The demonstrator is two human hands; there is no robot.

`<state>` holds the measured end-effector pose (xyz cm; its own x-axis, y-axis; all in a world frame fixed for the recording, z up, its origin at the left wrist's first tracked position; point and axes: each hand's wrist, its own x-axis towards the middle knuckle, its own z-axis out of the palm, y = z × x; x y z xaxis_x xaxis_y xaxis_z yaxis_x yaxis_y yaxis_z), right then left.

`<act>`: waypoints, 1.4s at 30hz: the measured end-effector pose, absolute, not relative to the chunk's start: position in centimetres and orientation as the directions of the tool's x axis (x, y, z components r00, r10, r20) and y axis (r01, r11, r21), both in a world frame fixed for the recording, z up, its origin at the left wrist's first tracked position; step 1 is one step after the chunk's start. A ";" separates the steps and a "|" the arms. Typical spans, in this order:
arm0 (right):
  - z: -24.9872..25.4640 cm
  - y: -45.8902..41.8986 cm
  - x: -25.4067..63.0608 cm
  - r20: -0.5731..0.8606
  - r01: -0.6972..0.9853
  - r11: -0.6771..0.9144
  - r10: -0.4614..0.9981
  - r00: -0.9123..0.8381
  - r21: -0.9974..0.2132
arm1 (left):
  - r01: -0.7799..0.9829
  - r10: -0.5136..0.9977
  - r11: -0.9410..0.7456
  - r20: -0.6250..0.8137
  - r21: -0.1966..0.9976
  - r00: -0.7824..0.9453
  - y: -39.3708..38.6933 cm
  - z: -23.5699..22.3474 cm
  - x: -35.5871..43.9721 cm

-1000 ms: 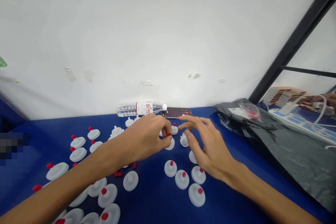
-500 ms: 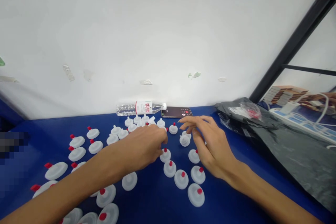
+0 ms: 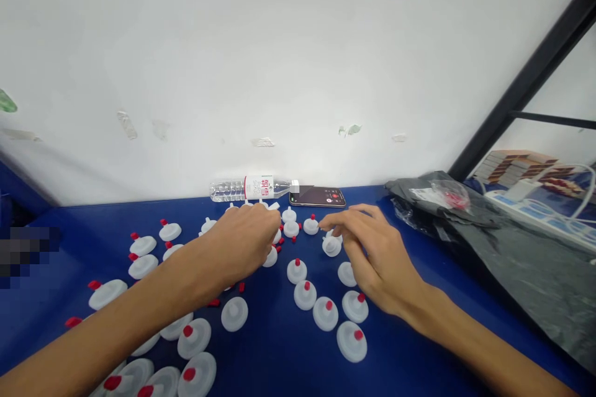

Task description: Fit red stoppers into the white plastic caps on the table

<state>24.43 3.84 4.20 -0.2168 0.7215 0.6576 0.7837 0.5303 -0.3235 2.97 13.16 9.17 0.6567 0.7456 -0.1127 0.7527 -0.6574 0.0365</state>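
My left hand (image 3: 249,237) reaches across the blue table with its fingers curled down and closed. Its fingertips are hidden, so what they hold cannot be made out. Just beside it lie a white plastic disc (image 3: 270,257) and small loose red caps (image 3: 241,287). My right hand (image 3: 375,254) is open, its fingers bent and apart, above the table near a red-capped white disc (image 3: 311,226) and a white disc without a red cap (image 3: 331,246). Between my forearms stand several red-capped discs (image 3: 325,314). One disc with a bare stem (image 3: 234,314) lies below my left wrist.
More red-capped discs (image 3: 197,374) spread over the left side of the table. A clear water bottle (image 3: 228,190) lies along the wall beside a phone (image 3: 317,197). At the right are a dark plastic bag (image 3: 503,273) and a white power strip (image 3: 540,218) with cables.
My left hand has moved left, away from the red-capped discs in the middle, uncovering discs and small red caps. My right hand has stayed almost in place. The view has shifted slightly.
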 end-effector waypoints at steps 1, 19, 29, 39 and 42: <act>4.2 3.8 24.3 0.657 0.780 0.533 0.722 -0.217 -0.328 | 0.756 0.749 -0.652 -0.098 0.062 0.655 13.1 9.4 3.0; 3.5 4.5 24.1 0.643 0.843 0.456 0.743 -0.186 -0.284 | 0.684 0.692 -0.686 -0.066 0.248 0.719 13.0 9.2 3.1; 3.5 4.3 24.0 0.617 0.858 0.432 0.765 -0.184 -0.280 | 0.668 0.657 -0.743 -0.148 0.042 0.740 12.6 6.6 3.7; 3.5 4.1 23.9 0.600 0.847 0.420 0.784 -0.158 -0.325 | 0.757 0.757 -0.653 0.026 0.030 0.653 11.6 8.9 3.9; 3.5 4.0 23.8 0.623 0.835 0.439 0.766 -0.156 -0.331 | 0.778 0.785 -0.619 0.111 0.106 0.610 11.8 10.2 3.7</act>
